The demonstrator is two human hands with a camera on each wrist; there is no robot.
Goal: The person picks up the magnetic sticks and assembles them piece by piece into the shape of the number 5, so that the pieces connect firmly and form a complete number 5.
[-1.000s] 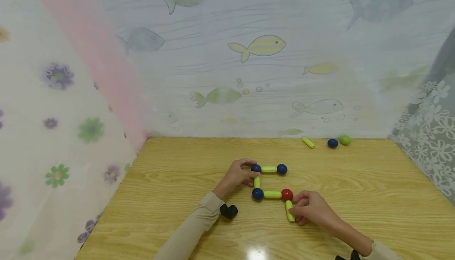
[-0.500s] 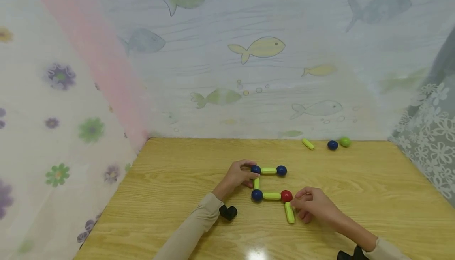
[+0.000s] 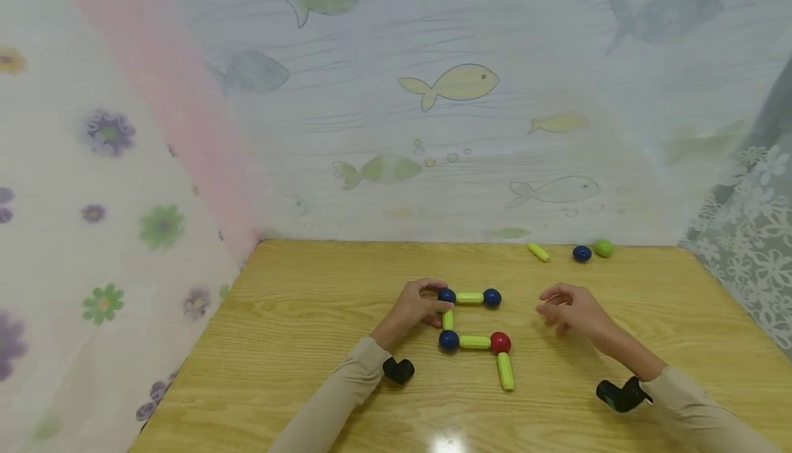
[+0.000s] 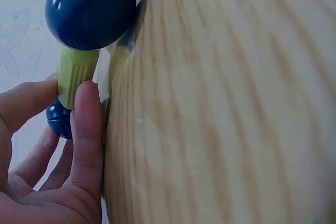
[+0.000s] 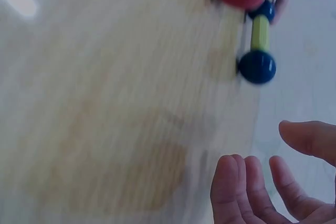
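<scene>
On the table lies a chain of yellow-green magnetic rods joined by balls. My left hand (image 3: 413, 305) holds it at the back left corner; in the left wrist view thumb and fingers pinch the side rod (image 4: 76, 69) between a near blue ball (image 4: 89, 9) and a farther blue ball (image 4: 59, 119). From the front left ball (image 3: 449, 341) a front rod (image 3: 475, 342) runs to a red ball (image 3: 500, 343), and a last rod (image 3: 506, 372) points toward the front from it. The back rod (image 3: 469, 297) ends in another blue ball (image 3: 492, 297). My right hand (image 3: 575, 312) hovers right of the chain, holding nothing.
At the table's back edge lie a loose yellow-green rod (image 3: 538, 252), a blue ball (image 3: 581, 253) and a green ball (image 3: 603, 248). Behind the wooden table (image 3: 309, 302) hangs a fish-patterned cloth (image 3: 371, 116). Black wrist cameras sit at both sleeves.
My right hand has left the rod below the red ball and moved back and to the right. The left hand and the chain stay in place.
</scene>
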